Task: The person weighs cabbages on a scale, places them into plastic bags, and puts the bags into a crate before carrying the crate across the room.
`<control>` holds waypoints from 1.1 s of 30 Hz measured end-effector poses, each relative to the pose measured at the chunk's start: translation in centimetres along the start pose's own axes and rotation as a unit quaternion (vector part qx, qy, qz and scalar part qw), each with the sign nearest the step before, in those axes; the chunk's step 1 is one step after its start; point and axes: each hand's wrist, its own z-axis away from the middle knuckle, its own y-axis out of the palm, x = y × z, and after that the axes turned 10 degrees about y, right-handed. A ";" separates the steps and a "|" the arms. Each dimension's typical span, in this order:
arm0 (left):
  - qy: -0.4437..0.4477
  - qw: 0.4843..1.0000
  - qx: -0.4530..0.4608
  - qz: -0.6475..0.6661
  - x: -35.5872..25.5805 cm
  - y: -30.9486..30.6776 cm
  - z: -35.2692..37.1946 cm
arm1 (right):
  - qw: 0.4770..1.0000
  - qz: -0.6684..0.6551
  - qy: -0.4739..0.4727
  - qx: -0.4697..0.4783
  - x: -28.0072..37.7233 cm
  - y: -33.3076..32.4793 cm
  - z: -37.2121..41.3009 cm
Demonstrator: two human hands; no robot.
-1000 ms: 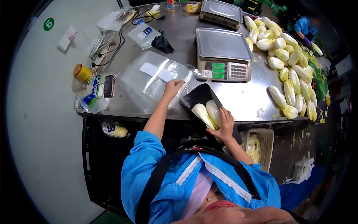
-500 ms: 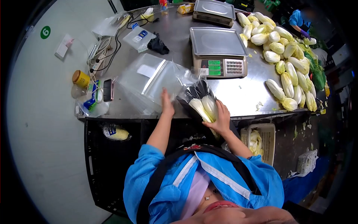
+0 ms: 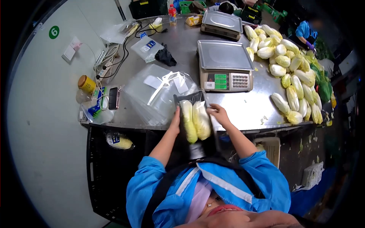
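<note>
Two pale yellow-green Chinese cabbages (image 3: 200,125) lie side by side in a clear-fronted plastic bag with a dark back (image 3: 194,97), at the table's front edge before my body. My left hand (image 3: 175,122) holds the bag's left edge, thumb upward along the side. At the upper right edge, my right hand (image 3: 219,114) grips the bag with curled fingers; its fingertips are partly hidden. Left of the bag's top lies a stack of clear plastic bags (image 3: 142,95), close beyond my left hand.
A digital scale (image 3: 226,55) stands ahead, with a second scale (image 3: 222,22) behind it. Many cabbages (image 3: 292,98) are heaped at the right. A phone (image 3: 113,98), yellow jar (image 3: 86,83) and cables lie left. A black crate (image 3: 114,167) sits below; a co-worker (image 3: 305,31) is far right.
The bag has turned upright and moved left and toward my body. My left hand has come from the bag stack onto its left edge; my right hand has shifted up its right side.
</note>
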 end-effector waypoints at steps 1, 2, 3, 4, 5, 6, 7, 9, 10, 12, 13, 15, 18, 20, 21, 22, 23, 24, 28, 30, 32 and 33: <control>-0.037 0.999 0.022 0.015 -1.7 0.4 0.7 | 0.992 -0.092 0.067 -0.048 -0.3 -0.7 -1.6; -0.078 0.996 0.042 0.028 -3.2 1.0 1.9 | 0.969 -0.185 0.137 -0.095 -1.2 -1.1 -3.0; -0.096 0.995 0.029 0.029 -2.8 0.5 1.3 | 0.961 -0.218 0.155 -0.063 -4.3 -0.4 -6.1; -0.092 0.995 0.025 0.031 -2.0 0.2 0.8 | 0.952 -0.252 0.174 -0.028 -7.3 0.7 -9.3; -0.050 0.999 0.001 0.007 -1.1 -0.2 0.2 | 0.919 -0.322 0.189 0.128 -8.2 2.0 -10.6; -0.010 0.999 -0.024 -0.019 -0.6 -0.5 0.1 | 0.901 -0.319 0.270 0.117 -4.9 2.8 -8.6; 0.064 0.994 -0.036 -0.075 -0.8 0.6 1.2 | 0.901 -0.325 0.253 0.136 -3.2 3.0 -6.7; 0.070 0.995 -0.040 -0.058 -1.0 1.4 5.1 | 0.909 -0.311 0.232 0.152 -0.1 3.1 -0.5; 0.084 0.996 -0.018 -0.033 -2.1 3.4 9.0 | 0.921 -0.283 0.224 0.148 0.3 2.6 2.9; 0.113 0.992 -0.033 -0.055 -0.9 4.9 14.6 | 0.955 -0.228 0.149 0.119 -4.2 2.3 7.4; 0.094 0.988 -0.036 -0.117 2.7 2.1 15.3 | 0.979 -0.108 0.131 0.111 -7.1 1.7 9.3; 0.085 0.935 -0.046 -0.340 3.3 1.9 17.3 | 0.988 0.012 0.112 0.101 -8.7 1.0 10.8; 0.122 0.864 -0.029 -0.488 3.2 1.2 16.4 | 0.966 0.249 -0.055 -0.038 -7.5 -0.1 10.4; 0.015 0.887 0.007 -0.461 -1.9 4.1 15.9 | 0.948 0.289 -0.099 -0.085 -3.3 -1.4 8.4; 0.126 0.845 0.018 -0.519 -1.8 3.3 13.8 | 0.951 0.288 -0.088 -0.069 -0.3 -2.2 7.1; 0.220 0.824 0.006 -0.522 -4.8 5.6 13.1 | 0.952 0.275 -0.092 -0.096 2.7 -3.0 5.7; 0.302 0.823 -0.017 -0.480 -7.2 7.0 11.4 | 0.948 0.243 -0.148 -0.144 4.4 -4.0 3.1; 0.268 0.841 -0.055 -0.466 -9.6 7.6 9.5 | 0.959 0.167 -0.176 -0.146 7.9 -5.0 1.7; 0.275 0.950 -0.008 -0.151 -16.4 12.8 9.6 | 0.986 0.012 -0.165 0.025 18.5 -8.1 4.6; 0.280 0.949 -0.001 -0.141 -15.4 12.5 9.0 | 0.959 0.157 -0.228 -0.053 18.1 -8.8 3.5; 0.217 0.964 -0.049 -0.143 -14.4 12.2 7.7 | 0.852 0.214 -0.430 -0.209 17.8 -9.1 3.2; 0.200 0.971 -0.069 -0.109 -13.1 11.5 6.7 | 0.844 0.175 -0.455 -0.221 17.3 -9.0 3.7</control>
